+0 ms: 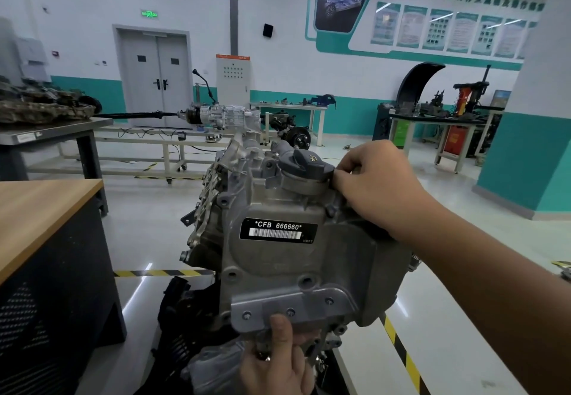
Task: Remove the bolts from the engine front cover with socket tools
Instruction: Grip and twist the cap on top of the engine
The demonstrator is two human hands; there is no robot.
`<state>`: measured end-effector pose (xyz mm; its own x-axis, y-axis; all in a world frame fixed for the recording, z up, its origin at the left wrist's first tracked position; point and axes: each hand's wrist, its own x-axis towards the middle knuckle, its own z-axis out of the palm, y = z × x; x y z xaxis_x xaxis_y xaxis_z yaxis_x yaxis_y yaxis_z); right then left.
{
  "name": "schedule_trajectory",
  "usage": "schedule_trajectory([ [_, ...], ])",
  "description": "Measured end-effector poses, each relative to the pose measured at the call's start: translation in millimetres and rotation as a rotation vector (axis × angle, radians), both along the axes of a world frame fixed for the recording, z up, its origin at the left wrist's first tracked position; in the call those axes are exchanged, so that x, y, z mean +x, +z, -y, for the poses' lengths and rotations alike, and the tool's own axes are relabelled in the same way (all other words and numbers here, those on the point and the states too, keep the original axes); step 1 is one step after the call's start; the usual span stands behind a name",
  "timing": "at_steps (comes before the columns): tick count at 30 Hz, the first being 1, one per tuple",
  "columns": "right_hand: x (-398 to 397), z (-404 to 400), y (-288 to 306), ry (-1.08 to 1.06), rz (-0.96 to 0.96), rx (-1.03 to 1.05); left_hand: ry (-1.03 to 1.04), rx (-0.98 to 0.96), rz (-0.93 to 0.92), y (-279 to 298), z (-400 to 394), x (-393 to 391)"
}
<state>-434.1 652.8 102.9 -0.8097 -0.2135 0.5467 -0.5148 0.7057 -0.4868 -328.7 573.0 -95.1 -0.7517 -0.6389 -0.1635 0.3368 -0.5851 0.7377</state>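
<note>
While the engine front cover [296, 258] fills the middle of the view, grey cast metal with a black label [278, 229] reading "*CFB 666660*" over a barcode, both bare hands are on it. The right hand [383, 184] reaches in from the right to the cover's upper edge, just beside the dark oil filler cap [304, 163]; its fingers are curled and its fingertips [340, 178] are drawn together at the cap's rim, perhaps pinching something small, though what lies between them cannot be made out. The left hand [278, 363] comes up from below at the cover's lower edge, with its thumb [282, 329] laid straight against the flat bracket plate [296, 308] that shows several bolt holes; the other fingers are hidden behind the casting, so their grip cannot be told. A wooden-topped workbench [40, 218] stands to the left, apart from the engine. Farther back, a gearbox with a shaft [216, 115] rests on a white frame, and grey double doors [154, 76] stand in the far wall.
</note>
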Motion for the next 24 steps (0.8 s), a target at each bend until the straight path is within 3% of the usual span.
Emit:
schedule_trajectory([
  [8,-2,-1,-1,-0.052,0.025,-0.100,-0.003,0.004,-0.006,-4,-1,-2],
  [15,6,6,2,-0.086,-0.052,0.223,-0.035,0.007,-0.018,2,0,3],
  [20,7,4,7,-0.103,0.053,-0.016,-0.090,0.067,-0.002,-5,5,-1],
  [24,9,13,3,-0.125,0.009,0.083,-0.103,0.060,0.017,-7,8,-4],
])
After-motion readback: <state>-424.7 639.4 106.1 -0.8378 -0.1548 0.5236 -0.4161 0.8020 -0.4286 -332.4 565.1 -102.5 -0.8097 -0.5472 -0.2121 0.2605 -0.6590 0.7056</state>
